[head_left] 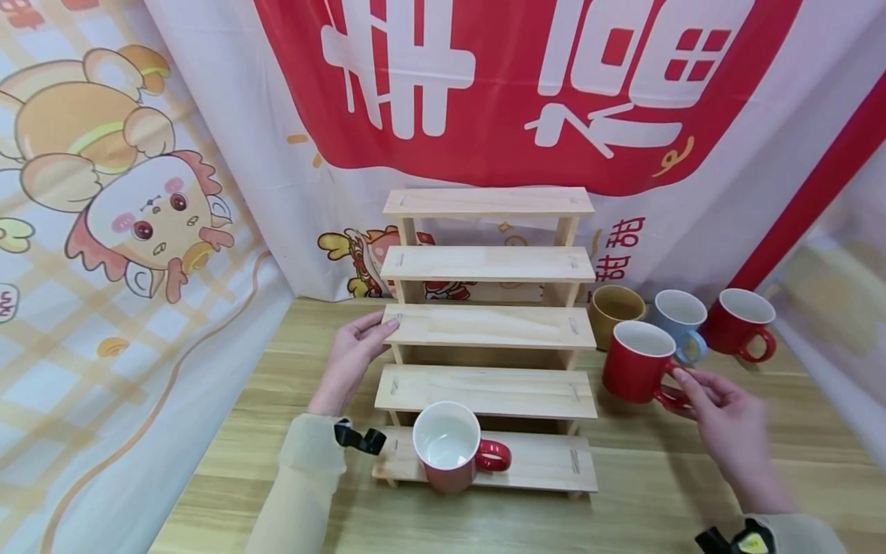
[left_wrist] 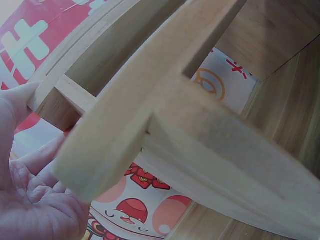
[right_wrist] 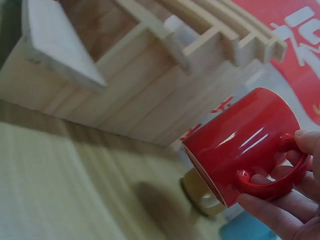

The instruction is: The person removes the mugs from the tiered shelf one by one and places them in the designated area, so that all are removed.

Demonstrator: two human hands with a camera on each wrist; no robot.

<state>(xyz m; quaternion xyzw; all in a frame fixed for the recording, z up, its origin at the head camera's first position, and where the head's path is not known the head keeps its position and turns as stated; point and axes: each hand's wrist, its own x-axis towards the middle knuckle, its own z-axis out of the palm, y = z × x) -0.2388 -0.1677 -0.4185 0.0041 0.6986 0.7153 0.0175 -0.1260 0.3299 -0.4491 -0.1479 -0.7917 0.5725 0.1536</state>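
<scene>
A wooden step shelf with several tiers stands in the middle of the table. At the left end of its middle tier, my left hand pinches the board, thumb on top; the left wrist view shows this hand around a board end. My right hand holds a red mug by its handle, to the right of the shelf. The right wrist view shows this red mug above the table, with fingers through the handle. Another red mug, white inside, stands on the lowest tier, handle to the right.
Behind the held mug stand a mustard-brown mug, a light blue mug and a further red mug. A printed cloth hangs along the back and left of the wooden table.
</scene>
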